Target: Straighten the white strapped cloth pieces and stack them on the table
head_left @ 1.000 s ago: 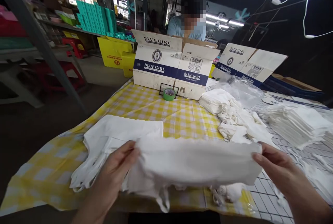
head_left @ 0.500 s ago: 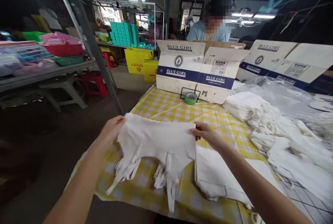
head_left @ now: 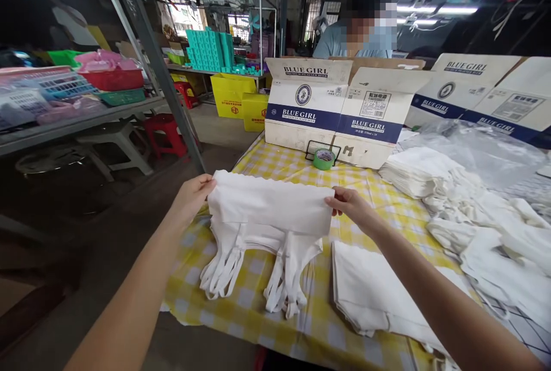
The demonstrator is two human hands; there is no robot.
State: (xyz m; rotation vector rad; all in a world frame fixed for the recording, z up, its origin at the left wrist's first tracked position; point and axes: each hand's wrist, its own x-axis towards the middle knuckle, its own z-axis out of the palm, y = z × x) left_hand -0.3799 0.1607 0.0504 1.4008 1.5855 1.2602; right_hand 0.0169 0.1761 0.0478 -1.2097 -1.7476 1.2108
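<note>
With a closed pinch, your left hand [head_left: 191, 194] and right hand [head_left: 350, 205] hold the white top [head_left: 271, 201] by its upper corners, centre frame, over the checked cloth [head_left: 247, 310]. A loose heap [head_left: 482, 244] at right lies unstacked; below the top, layered straps [head_left: 224, 273] suggest several already laid together, this one not yet released.

White strappy garment [head_left: 275, 204], wavy-edged, outspread

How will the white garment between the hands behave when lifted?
The white garment probably sags if unsupported; it looks soft and thin. That thinness suggests little weight. Narrow straps lie bunched below, so may tangle.
</note>
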